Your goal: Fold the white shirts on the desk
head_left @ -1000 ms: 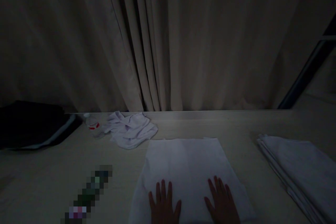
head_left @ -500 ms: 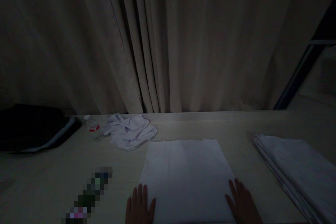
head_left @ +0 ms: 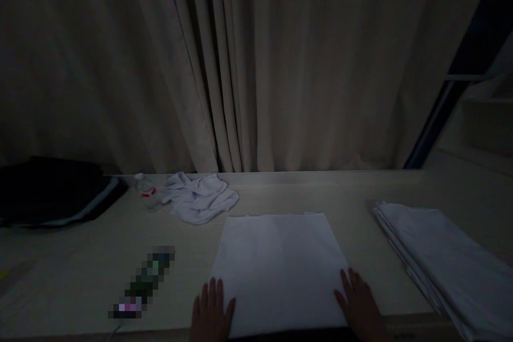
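A white cloth (head_left: 278, 264) lies flat and square on the pale table (head_left: 80, 256) in front of me. My left hand (head_left: 211, 314) rests flat, fingers apart, at the cloth's near left corner. My right hand (head_left: 358, 307) rests flat on the cloth's near right edge. Neither hand grips anything. The scene is very dim.
A stack of folded white cloths (head_left: 444, 256) lies at the right. A crumpled white cloth (head_left: 198, 196) and a small plastic bottle (head_left: 145, 191) lie at the back left. A dark bag (head_left: 52, 189) sits far left. A blurred dark object (head_left: 144, 283) lies near left. Curtains (head_left: 256, 64) hang behind.
Both hands slid from the middle of the cloth outward to its near corners, then stayed there. The view shifted slightly.
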`<control>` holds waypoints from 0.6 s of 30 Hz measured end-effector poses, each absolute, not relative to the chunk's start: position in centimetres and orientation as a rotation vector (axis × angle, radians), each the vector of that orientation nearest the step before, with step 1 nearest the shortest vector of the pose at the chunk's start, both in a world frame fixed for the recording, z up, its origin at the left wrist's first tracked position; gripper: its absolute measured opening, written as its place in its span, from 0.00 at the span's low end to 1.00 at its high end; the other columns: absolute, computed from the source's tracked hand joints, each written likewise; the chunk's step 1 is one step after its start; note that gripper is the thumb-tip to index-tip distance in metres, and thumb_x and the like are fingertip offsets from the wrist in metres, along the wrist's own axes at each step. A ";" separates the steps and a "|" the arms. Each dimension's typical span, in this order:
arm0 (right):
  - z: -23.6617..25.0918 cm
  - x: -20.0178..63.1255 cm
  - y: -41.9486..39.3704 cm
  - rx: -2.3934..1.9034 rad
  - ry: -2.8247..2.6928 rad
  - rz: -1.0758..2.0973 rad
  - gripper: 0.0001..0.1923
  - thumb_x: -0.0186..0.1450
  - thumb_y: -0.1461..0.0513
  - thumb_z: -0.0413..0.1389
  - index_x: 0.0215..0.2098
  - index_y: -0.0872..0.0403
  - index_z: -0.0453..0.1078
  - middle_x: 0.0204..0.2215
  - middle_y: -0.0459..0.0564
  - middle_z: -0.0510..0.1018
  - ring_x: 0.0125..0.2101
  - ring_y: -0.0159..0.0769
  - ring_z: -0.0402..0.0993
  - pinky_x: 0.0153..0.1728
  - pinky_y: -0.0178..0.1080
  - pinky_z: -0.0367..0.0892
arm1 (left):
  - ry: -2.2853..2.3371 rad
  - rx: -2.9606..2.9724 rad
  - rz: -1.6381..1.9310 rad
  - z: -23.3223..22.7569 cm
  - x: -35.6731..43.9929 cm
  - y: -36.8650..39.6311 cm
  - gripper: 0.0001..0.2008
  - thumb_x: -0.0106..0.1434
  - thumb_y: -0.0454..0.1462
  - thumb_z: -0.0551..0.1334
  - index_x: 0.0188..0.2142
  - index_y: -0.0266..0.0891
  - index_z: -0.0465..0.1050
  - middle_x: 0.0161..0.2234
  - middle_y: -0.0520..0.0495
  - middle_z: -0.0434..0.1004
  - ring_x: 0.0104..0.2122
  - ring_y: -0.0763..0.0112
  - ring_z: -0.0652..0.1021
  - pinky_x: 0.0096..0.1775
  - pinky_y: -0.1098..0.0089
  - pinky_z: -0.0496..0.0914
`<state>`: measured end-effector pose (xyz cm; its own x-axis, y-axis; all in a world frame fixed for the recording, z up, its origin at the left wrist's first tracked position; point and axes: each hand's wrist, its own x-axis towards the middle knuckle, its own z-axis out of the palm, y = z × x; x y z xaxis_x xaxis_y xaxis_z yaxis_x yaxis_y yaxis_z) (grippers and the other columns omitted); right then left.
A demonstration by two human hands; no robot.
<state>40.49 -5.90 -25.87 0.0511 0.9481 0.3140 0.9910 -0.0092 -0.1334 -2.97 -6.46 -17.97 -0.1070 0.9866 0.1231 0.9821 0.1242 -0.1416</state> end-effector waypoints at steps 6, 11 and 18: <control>-25.1 40.9 -6.5 -2.008 -1.998 -0.195 0.36 0.63 0.43 0.41 0.60 0.58 0.57 0.62 0.63 0.56 0.62 0.55 0.48 0.59 0.59 0.48 | -2.162 -1.994 0.015 -17.2 -3.6 -5.8 0.31 0.61 0.49 0.47 0.58 0.31 0.58 0.60 0.31 0.58 0.61 0.44 0.59 0.58 0.46 0.57; -21.9 40.2 -5.1 -1.991 -2.015 -0.280 0.36 0.64 0.46 0.42 0.62 0.61 0.53 0.63 0.64 0.52 0.63 0.52 0.45 0.61 0.55 0.46 | -1.879 -2.074 -0.203 -17.2 -4.6 -3.1 0.30 0.61 0.48 0.49 0.56 0.29 0.62 0.59 0.31 0.61 0.60 0.48 0.61 0.58 0.51 0.61; -25.2 40.6 -4.0 -1.917 -2.105 -0.179 0.32 0.64 0.48 0.42 0.58 0.57 0.61 0.60 0.58 0.60 0.60 0.48 0.55 0.58 0.54 0.55 | -1.967 -2.090 -0.220 -20.7 -5.4 -2.3 0.30 0.62 0.49 0.49 0.57 0.31 0.60 0.59 0.36 0.63 0.58 0.53 0.64 0.57 0.53 0.65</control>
<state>40.61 -3.97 -25.17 -0.0737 0.9534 0.2927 0.9891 0.1075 -0.1010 -5.39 -2.31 -20.75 0.0708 0.9554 0.2866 0.9951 -0.0479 -0.0865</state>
